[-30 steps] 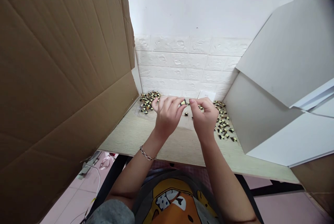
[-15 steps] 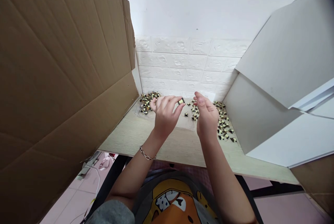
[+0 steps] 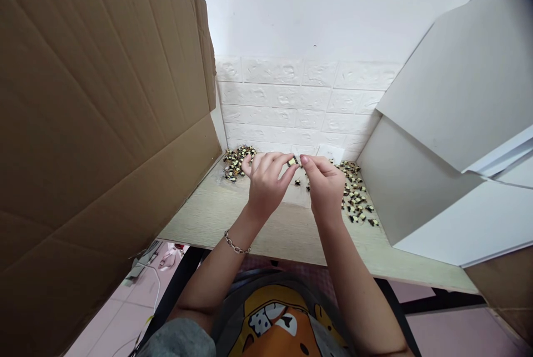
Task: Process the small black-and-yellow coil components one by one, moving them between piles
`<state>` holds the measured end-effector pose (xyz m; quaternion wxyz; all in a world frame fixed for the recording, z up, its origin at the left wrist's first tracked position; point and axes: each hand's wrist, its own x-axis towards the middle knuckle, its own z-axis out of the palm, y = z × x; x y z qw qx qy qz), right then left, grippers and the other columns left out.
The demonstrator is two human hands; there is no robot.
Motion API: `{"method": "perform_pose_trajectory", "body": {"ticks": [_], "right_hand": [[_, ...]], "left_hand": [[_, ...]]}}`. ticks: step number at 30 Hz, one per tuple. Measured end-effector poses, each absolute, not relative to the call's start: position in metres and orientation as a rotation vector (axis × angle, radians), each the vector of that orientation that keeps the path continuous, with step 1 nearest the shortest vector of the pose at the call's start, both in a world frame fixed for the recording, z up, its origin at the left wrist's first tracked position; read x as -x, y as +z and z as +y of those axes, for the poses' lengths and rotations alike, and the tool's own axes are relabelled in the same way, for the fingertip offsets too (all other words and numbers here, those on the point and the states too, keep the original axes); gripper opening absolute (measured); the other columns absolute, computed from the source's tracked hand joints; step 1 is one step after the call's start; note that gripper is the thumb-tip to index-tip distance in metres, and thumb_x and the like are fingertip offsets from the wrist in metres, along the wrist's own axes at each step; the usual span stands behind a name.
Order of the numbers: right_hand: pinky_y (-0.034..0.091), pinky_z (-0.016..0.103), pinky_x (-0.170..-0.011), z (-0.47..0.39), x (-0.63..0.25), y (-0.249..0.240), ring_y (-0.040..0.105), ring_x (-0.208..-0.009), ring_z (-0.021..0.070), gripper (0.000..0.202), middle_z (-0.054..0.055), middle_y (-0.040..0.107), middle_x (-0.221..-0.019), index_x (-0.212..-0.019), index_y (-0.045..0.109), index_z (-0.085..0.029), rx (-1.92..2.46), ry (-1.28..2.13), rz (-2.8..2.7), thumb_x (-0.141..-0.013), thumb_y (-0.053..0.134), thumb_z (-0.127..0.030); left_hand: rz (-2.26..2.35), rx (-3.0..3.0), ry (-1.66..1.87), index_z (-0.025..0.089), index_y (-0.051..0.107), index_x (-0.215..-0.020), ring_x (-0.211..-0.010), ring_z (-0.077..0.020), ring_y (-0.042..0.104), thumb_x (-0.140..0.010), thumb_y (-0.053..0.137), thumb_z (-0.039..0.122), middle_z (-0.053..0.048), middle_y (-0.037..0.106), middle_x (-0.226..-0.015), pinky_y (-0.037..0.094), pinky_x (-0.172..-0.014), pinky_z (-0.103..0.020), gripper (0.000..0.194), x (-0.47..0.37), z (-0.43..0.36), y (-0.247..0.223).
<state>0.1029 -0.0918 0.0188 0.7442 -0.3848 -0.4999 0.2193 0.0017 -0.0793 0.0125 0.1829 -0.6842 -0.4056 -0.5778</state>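
Between the thumb and forefinger of my left hand (image 3: 266, 179) is a small transformer (image 3: 291, 162), a pale yellow block with black pinned ends. My right hand (image 3: 327, 182) sits just right of it, thumb and forefinger pinched close to the transformer's right end. Whatever is in that pinch, perhaps a thin wire, is too small to make out. Below the hands a single loose transformer (image 3: 297, 182) lies on the table. More of the same parts form a left pile (image 3: 233, 171) and a right pile (image 3: 356, 199), the latter partly hidden behind my right hand.
A large cardboard sheet (image 3: 104, 96) walls off the left side of the wooden table (image 3: 287, 229). White panels (image 3: 441, 179) stand along the right. At the back is a white brick-patterned wall (image 3: 275, 96), with a white piece of paper (image 3: 331, 152) at its foot.
My right hand has moved left toward the transformer, and its fingers have closed into a pinch beside it. My left hand keeps its hold, shifted very slightly right.
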Motion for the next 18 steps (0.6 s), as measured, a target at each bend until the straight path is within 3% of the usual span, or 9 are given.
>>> {"method": "perform_pose_trajectory", "body": {"ticks": [18], "right_hand": [[0.043,0.028,-0.067,-0.0944,-0.104,0.0249,0.054,-0.066,0.0113,0.014,-0.001,0.06,-0.064,-0.062,0.061,-0.017,0.893,0.36,-1.134,-0.07,0.058,-0.029]], "left_hand": [[-1.135,1.929,-1.615,0.026,0.061,-0.087,-0.081,-0.0148,0.053,-0.076,0.053,0.037,0.0,0.064,-0.081,0.019,-0.09,-0.037,0.017,-0.0048,-0.0783,0.0148]]}}
